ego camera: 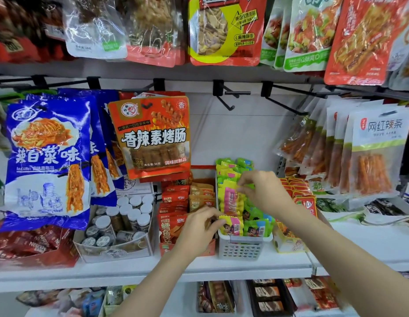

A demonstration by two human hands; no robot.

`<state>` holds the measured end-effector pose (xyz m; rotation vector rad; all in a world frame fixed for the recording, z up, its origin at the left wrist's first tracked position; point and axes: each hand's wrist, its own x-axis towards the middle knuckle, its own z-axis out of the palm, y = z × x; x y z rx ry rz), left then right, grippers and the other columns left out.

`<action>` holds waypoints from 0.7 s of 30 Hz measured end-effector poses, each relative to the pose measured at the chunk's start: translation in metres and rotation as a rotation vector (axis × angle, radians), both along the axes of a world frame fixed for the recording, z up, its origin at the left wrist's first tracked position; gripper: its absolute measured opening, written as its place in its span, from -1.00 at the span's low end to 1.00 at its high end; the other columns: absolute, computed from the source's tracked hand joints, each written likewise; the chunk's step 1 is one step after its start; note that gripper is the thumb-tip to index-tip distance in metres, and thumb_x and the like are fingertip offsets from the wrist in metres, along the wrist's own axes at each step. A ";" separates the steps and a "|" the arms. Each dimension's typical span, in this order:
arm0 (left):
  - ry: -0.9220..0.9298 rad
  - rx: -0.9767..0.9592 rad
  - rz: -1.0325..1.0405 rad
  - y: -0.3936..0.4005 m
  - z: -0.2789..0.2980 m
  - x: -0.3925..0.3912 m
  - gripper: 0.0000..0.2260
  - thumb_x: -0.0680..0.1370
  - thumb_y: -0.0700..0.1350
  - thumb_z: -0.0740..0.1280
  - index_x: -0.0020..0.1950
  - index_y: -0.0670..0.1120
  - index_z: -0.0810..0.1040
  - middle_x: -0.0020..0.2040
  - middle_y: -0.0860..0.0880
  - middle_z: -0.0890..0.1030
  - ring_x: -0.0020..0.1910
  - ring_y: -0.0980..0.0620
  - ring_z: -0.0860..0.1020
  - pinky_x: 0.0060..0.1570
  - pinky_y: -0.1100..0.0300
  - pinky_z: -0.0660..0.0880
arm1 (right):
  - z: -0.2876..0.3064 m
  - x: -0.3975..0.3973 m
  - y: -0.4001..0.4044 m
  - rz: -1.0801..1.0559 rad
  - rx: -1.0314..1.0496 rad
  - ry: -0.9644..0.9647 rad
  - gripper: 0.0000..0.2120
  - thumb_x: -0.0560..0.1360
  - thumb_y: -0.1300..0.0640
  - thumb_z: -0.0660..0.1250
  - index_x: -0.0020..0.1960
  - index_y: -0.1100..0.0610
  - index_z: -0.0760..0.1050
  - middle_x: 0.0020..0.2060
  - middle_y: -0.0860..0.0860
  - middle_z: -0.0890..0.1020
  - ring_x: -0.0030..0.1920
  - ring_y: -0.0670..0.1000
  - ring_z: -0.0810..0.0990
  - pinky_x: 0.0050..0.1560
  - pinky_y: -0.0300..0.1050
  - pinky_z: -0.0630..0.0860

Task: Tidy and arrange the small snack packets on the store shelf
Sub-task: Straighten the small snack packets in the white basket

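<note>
A white perforated basket (241, 248) on the shelf holds several small yellow-pink and green snack packets (231, 197). My left hand (199, 227) pinches the front yellow-pink packet (232, 226) at the basket's near left corner. My right hand (265, 191) reaches into the middle of the basket, its fingertips pinching the top edge of a yellow-pink packet in the left row. Green packets (256, 227) fill the right side of the basket.
Left of the basket stands a box of red and orange packets (176, 207), then a box of capped jars (121, 223). A yellow box of red packets (297, 197) sits on the right. Large bags hang on pegs (231, 93) above. The shelf edge (153, 271) runs below.
</note>
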<state>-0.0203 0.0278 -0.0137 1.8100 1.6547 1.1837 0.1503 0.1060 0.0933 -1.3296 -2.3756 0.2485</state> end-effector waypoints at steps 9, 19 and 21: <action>-0.264 -0.256 0.006 -0.012 0.035 0.009 -0.66 0.56 0.00 0.39 0.32 -0.01 0.49 0.20 0.07 0.57 0.20 0.11 0.54 0.04 0.42 0.46 | 0.084 0.023 -0.021 -0.011 -0.117 0.596 -0.91 0.51 0.18 0.42 -0.04 0.18 0.56 -0.23 0.02 0.71 -0.34 -0.05 0.70 -0.23 -0.19 0.65; -0.540 -0.071 0.033 -0.052 0.090 0.016 -0.89 0.56 -0.15 0.40 -0.06 -0.16 0.70 -0.31 0.10 0.68 -0.36 0.25 0.56 -0.29 0.40 0.45 | 0.099 0.029 -0.040 -0.127 -0.230 0.783 -0.90 0.47 0.23 0.46 -0.16 0.08 0.59 -0.26 0.22 0.70 -0.34 0.12 0.70 -0.20 0.02 0.68; -0.475 -0.014 0.103 -0.056 0.094 0.014 -0.89 0.54 -0.12 0.42 -0.09 -0.13 0.71 -0.39 0.14 0.64 -0.41 0.26 0.54 -0.32 0.39 0.46 | 0.100 0.030 -0.041 -0.140 -0.240 0.791 -0.91 0.48 0.24 0.46 -0.16 0.10 0.58 -0.25 0.24 0.69 -0.34 0.13 0.68 -0.19 0.03 0.68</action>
